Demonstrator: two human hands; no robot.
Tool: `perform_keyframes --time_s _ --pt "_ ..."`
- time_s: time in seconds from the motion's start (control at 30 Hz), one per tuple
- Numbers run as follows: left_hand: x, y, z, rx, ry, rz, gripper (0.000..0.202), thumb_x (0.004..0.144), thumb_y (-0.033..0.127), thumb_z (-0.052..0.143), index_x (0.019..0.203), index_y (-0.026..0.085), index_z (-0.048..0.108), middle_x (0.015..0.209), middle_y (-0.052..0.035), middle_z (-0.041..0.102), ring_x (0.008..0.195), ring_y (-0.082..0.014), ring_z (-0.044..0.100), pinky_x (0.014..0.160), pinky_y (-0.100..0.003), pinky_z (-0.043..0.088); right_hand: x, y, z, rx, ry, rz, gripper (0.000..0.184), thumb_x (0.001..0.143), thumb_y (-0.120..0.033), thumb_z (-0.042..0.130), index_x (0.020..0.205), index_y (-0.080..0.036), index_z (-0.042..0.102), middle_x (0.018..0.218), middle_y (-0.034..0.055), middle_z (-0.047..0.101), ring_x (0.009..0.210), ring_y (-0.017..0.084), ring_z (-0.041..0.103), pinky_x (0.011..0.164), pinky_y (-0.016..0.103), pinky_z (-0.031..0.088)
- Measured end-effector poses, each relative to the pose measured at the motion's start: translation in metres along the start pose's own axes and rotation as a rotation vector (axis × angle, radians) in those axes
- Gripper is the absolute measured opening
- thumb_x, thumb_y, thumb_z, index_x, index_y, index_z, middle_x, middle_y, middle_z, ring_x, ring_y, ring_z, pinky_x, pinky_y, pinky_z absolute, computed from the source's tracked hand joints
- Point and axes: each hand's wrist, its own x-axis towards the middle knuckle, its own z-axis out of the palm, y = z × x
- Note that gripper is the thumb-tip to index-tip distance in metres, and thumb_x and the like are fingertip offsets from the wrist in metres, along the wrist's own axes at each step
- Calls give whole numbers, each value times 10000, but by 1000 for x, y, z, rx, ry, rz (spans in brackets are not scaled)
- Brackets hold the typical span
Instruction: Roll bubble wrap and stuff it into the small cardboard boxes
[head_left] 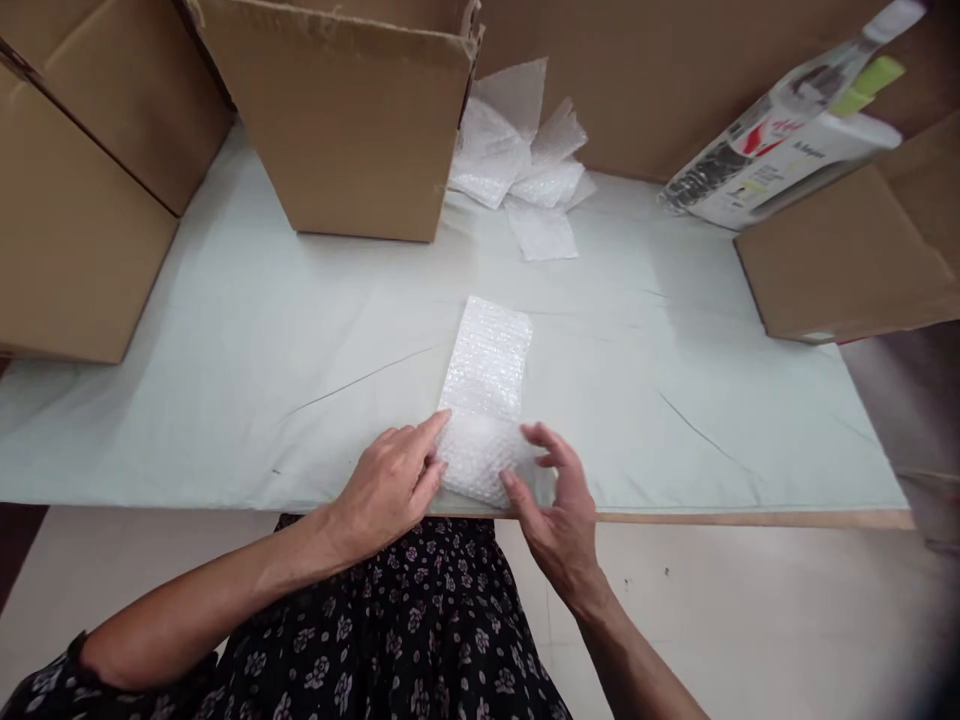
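Observation:
A clear bubble wrap piece (487, 365) lies on the cloth-covered table, close to its front edge. A crease crosses it, and the nearer part looks folded over. My left hand (394, 475) grips its left side, index finger at the crease and thumb lower down, with the other fingers curled. At the right side is my right hand (555, 500), fingers apart and slightly blurred. Its thumb touches the lower right part of the wrap, while the index finger is near the right end of the crease.
Several bubble wrap pieces (525, 150) lie in a loose pile at the back, beside a tall open cardboard box (367, 130). Another carton (82, 220) stands at left. A smaller box (840, 260) sits at right, before a clear bottle (750, 145) and a white bottle (795, 170).

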Motion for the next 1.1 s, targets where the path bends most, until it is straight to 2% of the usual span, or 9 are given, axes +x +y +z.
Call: perform_keyframes --time_s 0.1,0.2,0.27,0.5,0.63,0.77,0.87,1.0,1.1 --pt "9 -5 10 115 7 -44 593 941 165 542 1510 185 374 786 6 668 714 -189 624 731 -361 539 0 3 -5 -95 95 -172 598 934 -213 656 1495 -286 463 1341 142 636 1275 324 600 990 543 554" --pt "11 -8 13 167 29 -20 565 950 164 528 1497 168 389 768 3 657 705 -191 615 738 -369 534 -1 3 -3 -154 -65 -360 515 894 -193 700 1384 -276 565 1283 125 683 1241 324 622 968 529 539" --pt "10 -6 11 200 26 -3 528 951 158 524 1469 167 422 777 -5 661 708 -194 615 739 -372 531 0 3 2 -187 -174 -402 411 907 -202 688 1307 -261 612 1288 114 701 1252 317 626 964 507 522" --pt "3 7 -15 28 -14 153 531 893 155 596 1411 188 488 1264 -134 658 1154 -281 610 965 -454 519 15 4 10 54 -242 -358 329 957 -73 580 1231 -246 636 1121 43 769 1079 204 705 918 393 545" --pt "7 3 -10 60 -34 137 459 930 89 521 1381 169 504 924 -54 706 864 -222 627 781 -391 513 17 1 4 167 -274 -177 303 987 -125 566 1241 -276 633 1067 37 744 991 184 705 844 342 591" --pt "21 -6 2 118 14 14 392 949 173 548 1341 173 547 783 -13 661 716 -194 600 715 -357 499 12 3 1 -40 -81 -215 399 937 -155 640 1312 -287 613 1285 112 666 1192 276 642 934 451 559" --pt "30 -10 4 218 51 -27 402 949 219 562 1350 188 558 864 -43 680 799 -224 629 765 -385 508 13 8 5 -174 -124 -350 409 917 -195 680 1310 -287 614 1300 110 677 1204 307 635 941 489 520" --pt "26 -6 -3 176 89 71 455 953 250 596 1400 218 517 1241 -129 661 1122 -293 620 946 -464 507 26 10 12 -205 -193 -387 286 969 -162 608 1236 -261 633 1166 78 752 1098 270 687 897 456 510" --pt "16 -1 -11 71 -8 146 494 962 178 564 1443 217 457 1164 -99 697 1066 -264 631 919 -445 508 32 7 8 -41 -274 -306 240 998 -174 577 1217 -254 632 1023 49 765 933 214 706 814 393 539"
